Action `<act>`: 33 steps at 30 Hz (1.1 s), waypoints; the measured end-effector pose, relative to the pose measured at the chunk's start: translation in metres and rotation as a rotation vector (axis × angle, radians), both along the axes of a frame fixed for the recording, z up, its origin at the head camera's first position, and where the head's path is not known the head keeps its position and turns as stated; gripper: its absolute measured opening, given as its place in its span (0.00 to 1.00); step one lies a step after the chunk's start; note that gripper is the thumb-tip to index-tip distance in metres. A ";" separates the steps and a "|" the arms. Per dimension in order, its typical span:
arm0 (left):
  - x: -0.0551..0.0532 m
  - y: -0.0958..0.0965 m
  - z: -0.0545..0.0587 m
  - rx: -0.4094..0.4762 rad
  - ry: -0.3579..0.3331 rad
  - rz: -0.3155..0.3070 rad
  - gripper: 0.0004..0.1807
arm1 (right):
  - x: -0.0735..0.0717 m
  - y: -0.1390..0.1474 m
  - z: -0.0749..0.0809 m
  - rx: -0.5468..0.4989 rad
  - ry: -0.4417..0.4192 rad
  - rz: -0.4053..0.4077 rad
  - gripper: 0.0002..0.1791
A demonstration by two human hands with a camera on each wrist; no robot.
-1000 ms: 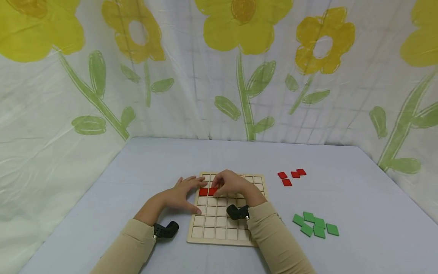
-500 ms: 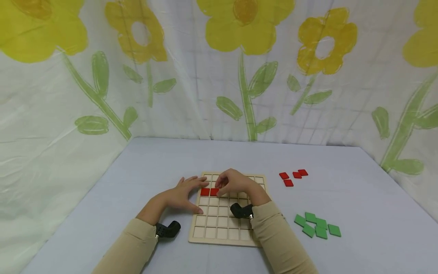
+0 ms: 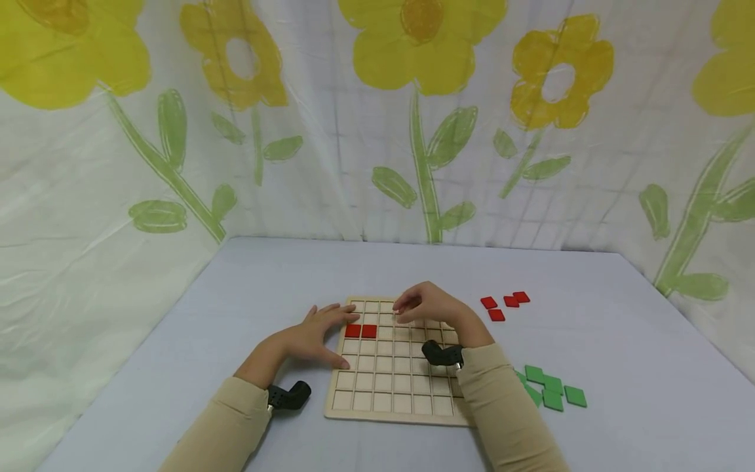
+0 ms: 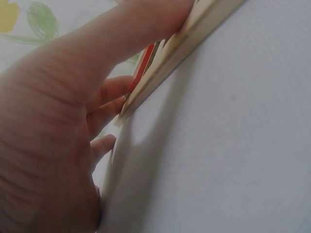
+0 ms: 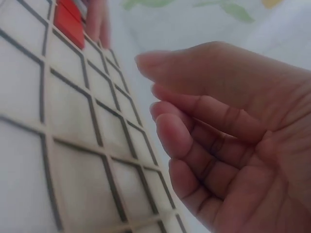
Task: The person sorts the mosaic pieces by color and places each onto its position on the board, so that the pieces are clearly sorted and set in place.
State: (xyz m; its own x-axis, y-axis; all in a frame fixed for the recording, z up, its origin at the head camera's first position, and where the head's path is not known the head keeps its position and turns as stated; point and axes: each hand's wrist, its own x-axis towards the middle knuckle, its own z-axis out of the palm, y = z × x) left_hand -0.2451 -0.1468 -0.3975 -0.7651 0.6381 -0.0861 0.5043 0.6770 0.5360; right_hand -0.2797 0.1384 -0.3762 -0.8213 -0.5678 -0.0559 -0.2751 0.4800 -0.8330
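Observation:
A square wooden grid board [image 3: 366, 417] lies on the table. Two red square tiles [image 3: 368, 331] sit side by side in cells at its left edge, third row from the back. My left hand [image 3: 311, 335] rests at that edge, fingers spread, with thumb and fingertips touching the frame either side of the tiles. Over the back middle of the board is my right hand [image 3: 435, 307]. In the right wrist view its fingers [image 5: 175, 136] bend loosely under the thumb, with nothing between them.
Several loose red tiles [image 3: 497, 315] lie beyond the board's back right corner. Nearer, to the right, are several green tiles [image 3: 553, 400], partly covered by the right sleeve [image 3: 507, 406]. A white curtain [image 3: 307, 190] with painted yellow flowers hangs behind the table.
My right hand has let go of the second red tile and moved to the right and back. That tile stays in its cell. My left hand has kept its place.

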 end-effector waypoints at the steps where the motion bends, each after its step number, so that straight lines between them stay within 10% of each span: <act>1: 0.000 0.000 0.000 0.000 0.001 -0.001 0.49 | 0.000 0.004 0.001 -0.002 -0.003 -0.004 0.15; 33: 0.000 0.001 -0.001 0.011 0.007 -0.008 0.49 | 0.005 0.125 0.013 0.058 0.005 -0.219 0.23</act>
State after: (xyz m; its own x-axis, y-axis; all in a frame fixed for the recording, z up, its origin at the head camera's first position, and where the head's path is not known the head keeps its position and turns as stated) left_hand -0.2452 -0.1462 -0.3984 -0.7605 0.6451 -0.0736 0.5134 0.6668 0.5402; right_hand -0.2744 0.2631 -0.3633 -0.9250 -0.3717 -0.0789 -0.1630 0.5758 -0.8012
